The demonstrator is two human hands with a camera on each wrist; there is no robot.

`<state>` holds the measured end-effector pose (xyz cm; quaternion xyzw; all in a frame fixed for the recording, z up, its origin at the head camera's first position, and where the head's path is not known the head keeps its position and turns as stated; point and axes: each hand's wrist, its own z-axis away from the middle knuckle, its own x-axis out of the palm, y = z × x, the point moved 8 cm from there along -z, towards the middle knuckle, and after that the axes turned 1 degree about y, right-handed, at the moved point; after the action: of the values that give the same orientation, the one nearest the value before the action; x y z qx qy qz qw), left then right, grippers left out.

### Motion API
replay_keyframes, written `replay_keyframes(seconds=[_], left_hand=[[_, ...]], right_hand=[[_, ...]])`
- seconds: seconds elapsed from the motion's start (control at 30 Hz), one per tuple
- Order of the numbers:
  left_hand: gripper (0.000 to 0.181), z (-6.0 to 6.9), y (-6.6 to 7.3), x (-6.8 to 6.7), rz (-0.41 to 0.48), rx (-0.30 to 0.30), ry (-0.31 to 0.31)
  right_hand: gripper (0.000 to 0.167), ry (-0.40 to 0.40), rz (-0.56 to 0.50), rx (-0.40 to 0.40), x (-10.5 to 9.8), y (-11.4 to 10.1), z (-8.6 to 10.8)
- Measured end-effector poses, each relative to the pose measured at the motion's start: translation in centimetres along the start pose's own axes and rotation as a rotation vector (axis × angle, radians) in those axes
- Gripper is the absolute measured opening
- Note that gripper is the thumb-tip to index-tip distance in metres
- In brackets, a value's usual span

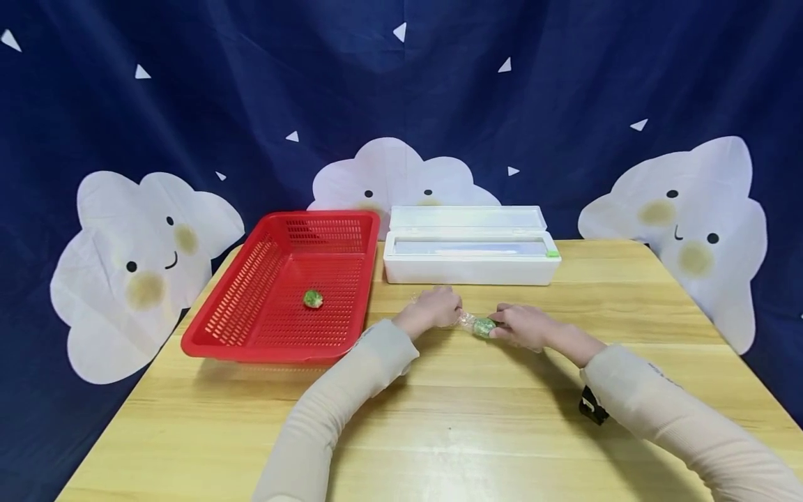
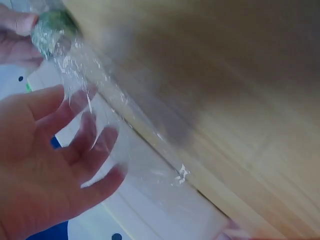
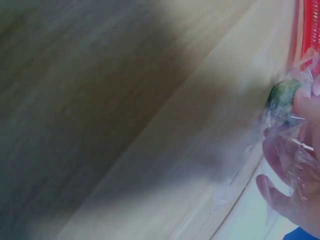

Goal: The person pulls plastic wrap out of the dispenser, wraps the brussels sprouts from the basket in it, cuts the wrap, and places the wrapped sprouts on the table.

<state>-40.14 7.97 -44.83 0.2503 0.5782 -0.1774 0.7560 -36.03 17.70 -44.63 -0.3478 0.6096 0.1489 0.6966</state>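
A person's right hand (image 1: 523,326) pinches a small green sprout (image 1: 484,327) wrapped in clear film (image 2: 107,85), the thumb pressed against its side and the other fingers bent behind and below it. The sprout sits at those fingertips, on the side facing the left hand (image 1: 437,307). The left hand's fingers are spread apart and slightly bent, with a wide gap between the thumb and the rest; the film runs crinkled from the sprout across their tips, and loose film trails past them. Both hands are over the bench (image 1: 452,432), near each other, with the sprout between them.

Just beyond the fingers of both hands stands a long white box (image 1: 467,272), its lid (image 1: 467,217) raised at the back, with a green tab (image 1: 553,254) at the right end, beyond the right fingers. To the left of the left fingers is a red basket (image 1: 365,314) with slotted sides; a second sprout (image 1: 312,299) lies on its floor, well apart from either hand. Behind everything, farther from the fingers than the box, hangs a dark blue curtain (image 1: 263,77) printed with white clouds.
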Motion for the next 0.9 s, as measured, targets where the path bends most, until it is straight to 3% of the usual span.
replay_keyframes(seconds=[0.13,0.27,0.5,0.73,0.9], left_hand=[[0.029,0.2,1.8,-0.6,-0.048,0.096,0.103],[0.038,0.4,3.9,-0.2,-0.097,0.188,0.118],[0.032,0.0,4.9,0.0,-0.113,0.165,0.144],[0.029,-0.3,4.9,0.4,-0.153,0.143,0.144],[0.023,-0.3,4.8,0.4,-0.137,0.143,0.154]], right_hand=[[0.024,-0.018,-0.02,-0.006,0.0,0.1,0.0],[0.032,-0.031,-0.055,-0.003,0.0,0.1,0.2],[0.029,0.031,-0.036,0.001,0.0,0.2,0.5],[0.033,0.106,0.156,0.062,0.5,-0.4,1.1],[0.015,0.138,0.297,0.12,0.8,-1.1,2.3]])
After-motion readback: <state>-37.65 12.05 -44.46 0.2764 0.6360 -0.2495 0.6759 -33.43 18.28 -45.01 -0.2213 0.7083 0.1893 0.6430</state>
